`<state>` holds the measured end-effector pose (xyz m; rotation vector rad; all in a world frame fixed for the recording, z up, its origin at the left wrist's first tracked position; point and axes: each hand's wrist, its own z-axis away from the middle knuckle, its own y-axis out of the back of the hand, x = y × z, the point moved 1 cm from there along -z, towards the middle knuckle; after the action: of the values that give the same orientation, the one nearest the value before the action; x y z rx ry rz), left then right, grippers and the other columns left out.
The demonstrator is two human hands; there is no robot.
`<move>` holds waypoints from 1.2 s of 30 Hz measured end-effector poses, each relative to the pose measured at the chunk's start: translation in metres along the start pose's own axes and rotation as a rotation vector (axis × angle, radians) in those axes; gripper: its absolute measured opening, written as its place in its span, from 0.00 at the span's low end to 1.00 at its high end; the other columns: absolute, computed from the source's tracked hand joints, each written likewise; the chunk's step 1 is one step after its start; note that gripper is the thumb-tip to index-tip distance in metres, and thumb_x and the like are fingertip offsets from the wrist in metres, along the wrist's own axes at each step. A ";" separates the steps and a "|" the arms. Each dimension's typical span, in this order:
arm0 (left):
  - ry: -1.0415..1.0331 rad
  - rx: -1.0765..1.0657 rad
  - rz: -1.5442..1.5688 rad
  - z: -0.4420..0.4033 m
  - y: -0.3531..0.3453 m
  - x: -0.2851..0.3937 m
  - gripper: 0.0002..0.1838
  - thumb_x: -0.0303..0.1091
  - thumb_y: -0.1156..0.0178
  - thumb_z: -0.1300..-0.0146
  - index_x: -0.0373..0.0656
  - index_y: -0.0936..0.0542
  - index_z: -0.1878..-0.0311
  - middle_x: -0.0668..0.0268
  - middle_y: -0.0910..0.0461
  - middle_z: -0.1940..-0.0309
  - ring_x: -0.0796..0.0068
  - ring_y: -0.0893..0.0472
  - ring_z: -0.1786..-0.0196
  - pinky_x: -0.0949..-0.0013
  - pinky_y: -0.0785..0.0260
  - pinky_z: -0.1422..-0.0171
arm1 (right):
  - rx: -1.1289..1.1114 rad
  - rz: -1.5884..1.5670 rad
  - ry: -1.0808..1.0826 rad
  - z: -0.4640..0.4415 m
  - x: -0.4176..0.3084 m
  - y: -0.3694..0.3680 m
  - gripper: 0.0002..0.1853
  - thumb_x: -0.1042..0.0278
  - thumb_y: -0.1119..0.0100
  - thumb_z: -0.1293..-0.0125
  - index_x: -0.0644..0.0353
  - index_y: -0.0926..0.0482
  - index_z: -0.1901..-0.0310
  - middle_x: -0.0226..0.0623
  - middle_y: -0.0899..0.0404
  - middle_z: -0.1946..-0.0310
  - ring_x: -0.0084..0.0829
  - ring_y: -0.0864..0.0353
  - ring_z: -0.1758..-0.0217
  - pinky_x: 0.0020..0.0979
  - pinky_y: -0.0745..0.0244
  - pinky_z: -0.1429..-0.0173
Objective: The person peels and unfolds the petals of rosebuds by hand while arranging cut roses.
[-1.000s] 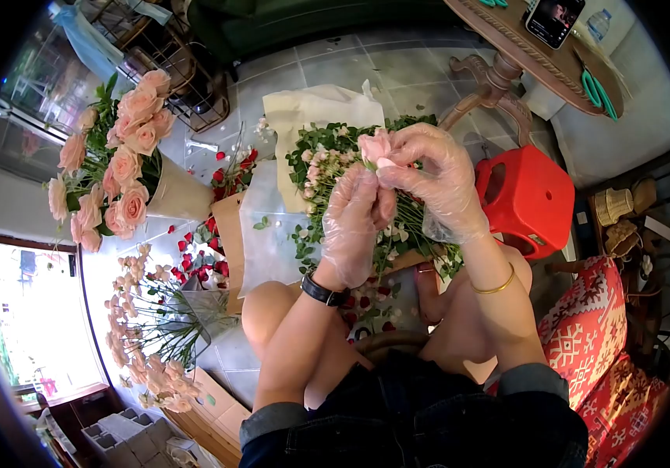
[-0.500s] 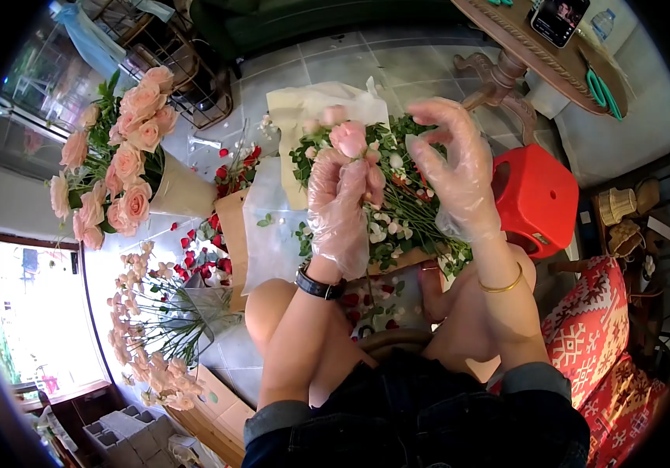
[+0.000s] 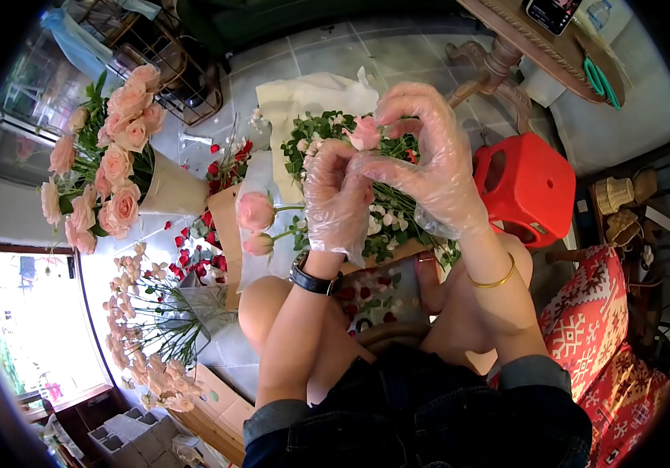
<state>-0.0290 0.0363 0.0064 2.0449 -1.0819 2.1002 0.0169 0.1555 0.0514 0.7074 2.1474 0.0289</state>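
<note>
My left hand (image 3: pixel 333 195), in a clear plastic glove with a black watch at the wrist, is closed around the stems of pink roses. Two pink roses, the larger one (image 3: pixel 255 211) above the smaller (image 3: pixel 258 243), stick out to its left. Above its fingers a pink rose (image 3: pixel 365 134) shows. My right hand (image 3: pixel 432 160), also gloved, curves in a C beside that rose, thumb and fingers apart; its fingertips are at the bloom, though contact is hard to tell. Behind and below both hands lies a heap of green foliage with small white blooms (image 3: pixel 386 226).
Pink roses stand in a pale container (image 3: pixel 175 187) at left. Peach roses (image 3: pixel 167 382) lie lower left. Red petals (image 3: pixel 187 257) litter the floor around brown paper (image 3: pixel 226 234). A red stool (image 3: pixel 534 191) is at right; a wooden table (image 3: pixel 538 47) holds green-handled scissors (image 3: pixel 602 82).
My right hand has moved down and left to the rose above my left hand. Two roses now extend left from my left hand. The view has shifted slightly.
</note>
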 end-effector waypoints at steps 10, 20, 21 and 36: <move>0.002 -0.040 -0.038 0.003 0.004 -0.004 0.02 0.26 0.47 0.38 0.45 0.29 0.63 0.73 0.27 0.72 0.90 0.34 0.80 0.85 0.45 0.80 | -0.082 -0.082 -0.066 0.002 -0.002 0.002 0.14 0.75 0.31 0.55 0.61 0.27 0.67 0.34 0.33 0.55 0.25 0.29 0.55 0.27 0.31 0.50; 0.236 -0.068 0.194 0.011 -0.003 0.015 0.07 0.36 0.48 0.34 0.48 0.32 0.68 0.74 0.30 0.77 0.89 0.36 0.75 0.84 0.49 0.76 | -0.013 -0.532 -0.197 0.010 0.013 0.000 0.05 0.78 0.35 0.49 0.64 0.22 0.71 0.34 0.31 0.61 0.25 0.25 0.61 0.25 0.28 0.55; 0.238 -0.083 0.247 0.012 -0.004 0.012 0.05 0.36 0.48 0.34 0.48 0.30 0.66 0.74 0.30 0.77 0.89 0.36 0.75 0.84 0.49 0.76 | -0.016 -0.682 -0.269 0.011 0.012 -0.001 0.05 0.79 0.35 0.49 0.65 0.23 0.72 0.35 0.31 0.61 0.25 0.25 0.61 0.25 0.28 0.55; 0.362 -0.151 0.244 0.020 -0.008 0.025 0.09 0.42 0.54 0.32 0.48 0.29 0.60 0.77 0.39 0.80 0.88 0.44 0.79 0.83 0.53 0.76 | 0.018 -0.699 -0.208 0.014 0.011 -0.008 0.05 0.81 0.36 0.50 0.62 0.23 0.72 0.33 0.28 0.63 0.26 0.27 0.58 0.28 0.34 0.49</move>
<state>-0.0114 0.0222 0.0305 1.4533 -1.4271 2.2907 0.0177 0.1513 0.0322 -0.0599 2.0825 -0.4161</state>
